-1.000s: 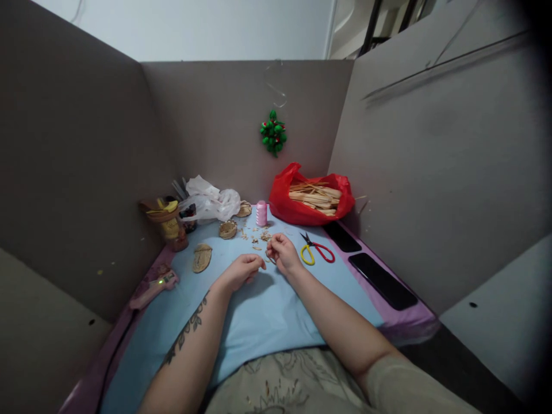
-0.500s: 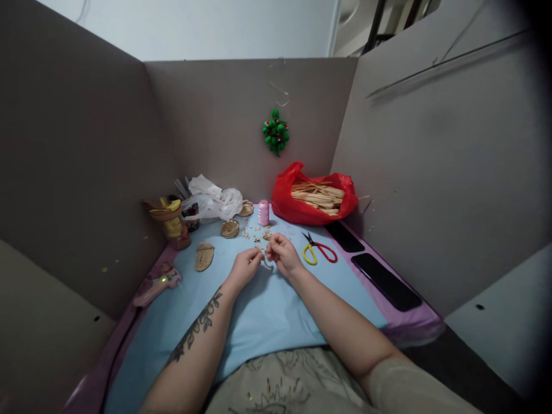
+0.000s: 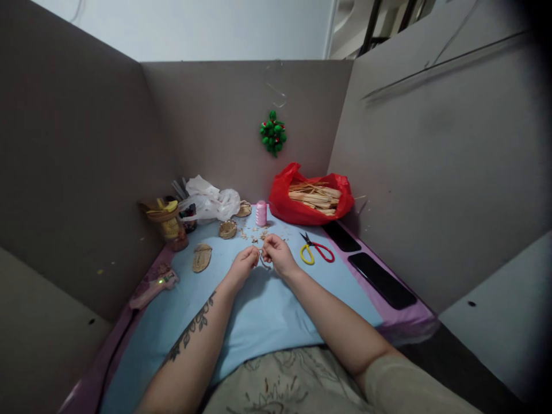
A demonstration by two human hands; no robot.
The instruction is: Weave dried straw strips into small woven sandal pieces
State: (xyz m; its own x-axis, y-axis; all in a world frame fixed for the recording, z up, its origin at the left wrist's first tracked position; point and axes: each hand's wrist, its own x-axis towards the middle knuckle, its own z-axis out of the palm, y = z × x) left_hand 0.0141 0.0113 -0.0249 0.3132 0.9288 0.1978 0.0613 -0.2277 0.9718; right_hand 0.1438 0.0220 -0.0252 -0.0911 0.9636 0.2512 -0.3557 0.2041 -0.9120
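Observation:
Over the middle of the blue cloth (image 3: 302, 305), my left hand (image 3: 245, 263) and my right hand (image 3: 277, 255) pinch a thin, twisted brownish strand (image 3: 264, 264) between them. Its lower end curls just below the fingers. The fingertips of both hands almost meet, and part of the strand is hidden by them. Small straw scraps (image 3: 255, 235) lie scattered just beyond my hands. To the right of my right hand are scissors (image 3: 317, 252) with one yellow and one red handle, blades partly apart.
A red bag (image 3: 284, 201) of dried straw strips stands at the back right, beside a pink thread spool (image 3: 261, 213). Two phones (image 3: 382, 280) lie along the right edge. At left are a woven oval piece (image 3: 202, 257), a small woven basket (image 3: 227, 229) and a pink glue gun (image 3: 155, 289).
My two hands have come slightly closer together on the strand. The whole view has shifted a little, so everything sits slightly further left.

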